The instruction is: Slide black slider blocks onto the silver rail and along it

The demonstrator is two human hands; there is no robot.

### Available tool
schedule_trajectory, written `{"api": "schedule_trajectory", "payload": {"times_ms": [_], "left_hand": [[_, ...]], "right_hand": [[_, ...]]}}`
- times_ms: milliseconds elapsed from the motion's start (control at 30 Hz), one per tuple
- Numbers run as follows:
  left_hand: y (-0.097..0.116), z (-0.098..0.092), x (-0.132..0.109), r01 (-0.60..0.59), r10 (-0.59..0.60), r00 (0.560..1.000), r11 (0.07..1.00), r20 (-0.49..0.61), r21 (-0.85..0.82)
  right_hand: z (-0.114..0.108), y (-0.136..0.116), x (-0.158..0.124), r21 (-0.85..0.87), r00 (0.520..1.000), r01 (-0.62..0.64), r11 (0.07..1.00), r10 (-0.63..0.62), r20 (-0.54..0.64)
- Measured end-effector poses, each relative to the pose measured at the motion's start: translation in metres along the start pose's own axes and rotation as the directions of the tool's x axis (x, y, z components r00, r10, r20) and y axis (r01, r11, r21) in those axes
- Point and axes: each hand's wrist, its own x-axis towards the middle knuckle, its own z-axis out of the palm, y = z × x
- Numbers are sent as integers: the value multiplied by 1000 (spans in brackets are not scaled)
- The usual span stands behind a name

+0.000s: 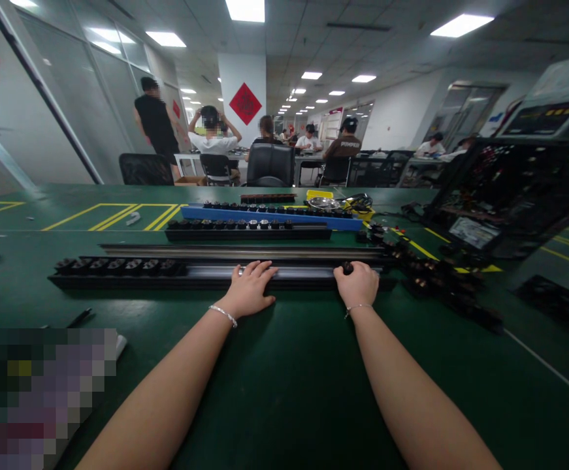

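A long black channel-shaped rail (206, 282) lies crosswise on the green table. Several round black parts (116, 266) sit in a row in its left end, and a pale strip shows along its bare middle. My left hand (251, 287) rests on the rail with its fingers spread, touching its edge. At the right end of the rail, my right hand (359, 283) is closed around a small black part (347, 267), held just over the channel. Most of that part is hidden by the fingers. Just behind lies a second black rail (166, 250).
To the right is a heap of loose black parts (441, 281) beside an open electronics cabinet (519, 196). Farther back stand a blue rail (206, 213) and a black rail (245, 234), both with parts, and a yellow tray (319, 194). Several people sit beyond the table.
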Motion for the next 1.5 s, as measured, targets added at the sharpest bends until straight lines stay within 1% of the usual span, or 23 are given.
{"api": "schedule_trajectory", "payload": {"times_ms": [233, 600, 933, 1200, 1500], "left_hand": [[1, -1, 0, 2, -2, 1000, 1000, 9, 5], [1, -3, 0, 2, -2, 1000, 1000, 19, -2], [2, -2, -1, 13, -14, 1000, 1000, 19, 18], [0, 1, 0, -7, 7, 1000, 1000, -7, 16], [0, -1, -1, 3, -3, 1000, 1000, 8, 1]], "right_hand": [[-4, 4, 1, -15, 997, 47, 999, -46, 57], [-4, 12, 5, -56, 1000, -6, 998, 7, 24], [-2, 20, 9, -60, 1000, 4, 998, -5, -26], [-8, 20, 9, -24, 997, -71, 997, 70, -28], [-9, 26, 12, 20, 991, -119, 993, 120, -67]]}}
